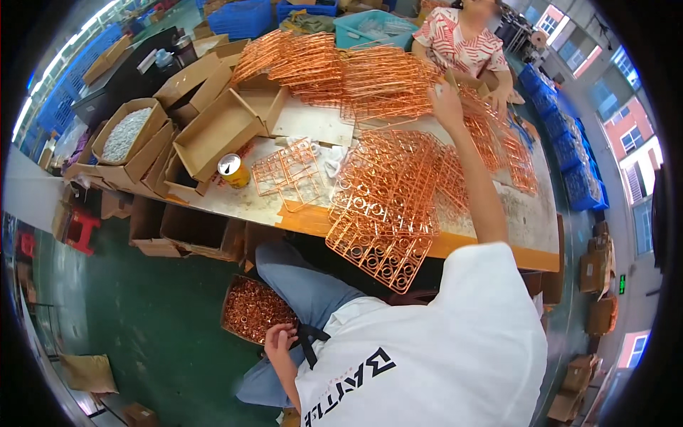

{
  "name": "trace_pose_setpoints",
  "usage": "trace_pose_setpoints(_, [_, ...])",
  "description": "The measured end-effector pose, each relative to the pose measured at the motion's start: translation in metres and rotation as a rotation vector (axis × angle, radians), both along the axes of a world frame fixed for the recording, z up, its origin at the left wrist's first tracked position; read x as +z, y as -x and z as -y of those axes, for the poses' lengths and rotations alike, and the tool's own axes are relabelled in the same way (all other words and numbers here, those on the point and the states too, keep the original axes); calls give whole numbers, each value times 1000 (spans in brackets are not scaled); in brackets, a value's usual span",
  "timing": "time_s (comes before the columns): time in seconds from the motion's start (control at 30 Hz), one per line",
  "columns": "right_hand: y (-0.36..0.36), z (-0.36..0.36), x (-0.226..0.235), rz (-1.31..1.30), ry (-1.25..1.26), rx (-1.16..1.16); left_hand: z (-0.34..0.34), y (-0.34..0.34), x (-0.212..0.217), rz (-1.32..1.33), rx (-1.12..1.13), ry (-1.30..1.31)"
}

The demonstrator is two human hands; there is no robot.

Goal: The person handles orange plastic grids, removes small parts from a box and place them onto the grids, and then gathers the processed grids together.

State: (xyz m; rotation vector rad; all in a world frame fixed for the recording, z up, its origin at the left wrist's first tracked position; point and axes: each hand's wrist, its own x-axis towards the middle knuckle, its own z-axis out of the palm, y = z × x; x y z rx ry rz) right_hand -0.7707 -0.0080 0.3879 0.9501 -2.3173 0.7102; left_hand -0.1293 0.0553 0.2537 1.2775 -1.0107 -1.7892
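Note:
My left hand (279, 340) is down by my thigh, fingers curled together, beside a cardboard box (257, 310) full of small copper-coloured rings. Whether anything is between those fingers is hidden. My right arm stretches across the table, and my right hand (447, 105) is at the far side, beside a big pile of copper-coloured wire racks (391, 84). Its fingertips are too small and covered to read. Close to me, a stack of copper-coloured grids (388, 206) carrying many rings overhangs the table's front edge. A separate wire rack (288, 171) lies to its left.
Opposite me sits a person in a red-and-white patterned top (466, 39). A yellow drink can (233, 171) stands near the left front of the table (235, 198). Cardboard trays (217, 135), a box of white pellets (128, 135) and a teal bin (373, 28) surround it.

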Motion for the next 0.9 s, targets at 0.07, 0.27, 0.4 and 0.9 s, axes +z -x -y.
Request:
trace_pose_setpoints(0.07, [-28,-58,-1,157,-78,168,-3,-7,-5,6,62,-27])
trace_pose_setpoints(0.27, [-95,-113,-74,401,-435,412,28,6,-6,88,-104,33])
trace_pose_setpoints(0.4, [-88,-94,-70,326,-531,466,58,31,23,159,-292,307])
trace_pose_setpoints(0.9, [-88,-61,-53,1028,-449,664,26,69,22,106,-370,393])
